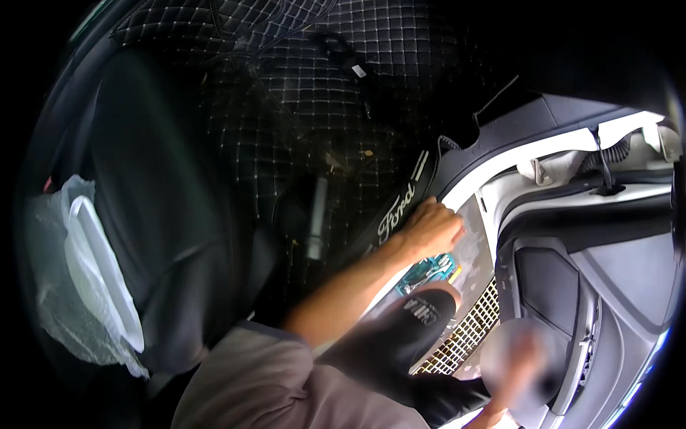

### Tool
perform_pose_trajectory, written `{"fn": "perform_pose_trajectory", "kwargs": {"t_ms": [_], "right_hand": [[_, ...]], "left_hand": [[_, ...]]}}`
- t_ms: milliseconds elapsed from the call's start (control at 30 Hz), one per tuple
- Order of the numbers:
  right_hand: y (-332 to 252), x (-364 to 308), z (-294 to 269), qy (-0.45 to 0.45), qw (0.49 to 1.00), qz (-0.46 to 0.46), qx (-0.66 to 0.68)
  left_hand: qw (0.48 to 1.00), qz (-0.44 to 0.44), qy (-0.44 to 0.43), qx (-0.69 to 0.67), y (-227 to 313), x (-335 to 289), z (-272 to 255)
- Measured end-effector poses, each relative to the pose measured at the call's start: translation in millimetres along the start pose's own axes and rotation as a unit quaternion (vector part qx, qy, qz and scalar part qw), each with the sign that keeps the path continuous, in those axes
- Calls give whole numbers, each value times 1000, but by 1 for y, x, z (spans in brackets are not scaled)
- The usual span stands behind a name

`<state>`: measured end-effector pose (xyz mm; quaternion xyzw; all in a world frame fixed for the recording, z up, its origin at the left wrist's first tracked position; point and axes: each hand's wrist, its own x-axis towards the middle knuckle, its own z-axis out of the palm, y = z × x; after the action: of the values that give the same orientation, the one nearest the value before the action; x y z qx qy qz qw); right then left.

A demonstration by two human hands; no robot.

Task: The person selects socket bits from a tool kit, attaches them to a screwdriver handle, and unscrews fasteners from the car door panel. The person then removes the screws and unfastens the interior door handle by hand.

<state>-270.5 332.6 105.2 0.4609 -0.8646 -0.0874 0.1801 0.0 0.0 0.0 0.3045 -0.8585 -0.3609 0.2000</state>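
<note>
My left hand (434, 227) is closed, knuckles up, beside the white door sill (468, 187) of a car. Its fingers curl under, so anything in them is hidden. A black sill trim strip (400, 207) with pale lettering runs just left of that hand. Below the hand, partly covered by my arm and knee, lies a teal case (432, 270) with small metal pieces in it. My right hand (525, 357) is at the lower right, in front of the open car door (547, 286). A round blur covers it, so its fingers cannot be made out.
Black quilted matting (286, 79) with pale stitching covers the car floor. A dark seat (153, 179) stands at left, with a white object in a clear plastic bag (86, 272) by it. Outside, a metal grate (461, 332) lies on the ground next to my knee (425, 314).
</note>
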Motion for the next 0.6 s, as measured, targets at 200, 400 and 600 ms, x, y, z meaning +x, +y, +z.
{"fn": "perform_pose_trajectory", "kwargs": {"t_ms": [200, 400, 600], "right_hand": [[-318, 149, -70, 115, 871, -357, 318], [-488, 271, -9, -36, 866, -373, 330], [-526, 289, 5, -254, 845, -445, 154]], "left_hand": [[991, 34, 132, -14, -23, -3, 26], [973, 35, 168, -154, -46, 16, 53], [944, -65, 134, -296, -48, 10, 1]]}}
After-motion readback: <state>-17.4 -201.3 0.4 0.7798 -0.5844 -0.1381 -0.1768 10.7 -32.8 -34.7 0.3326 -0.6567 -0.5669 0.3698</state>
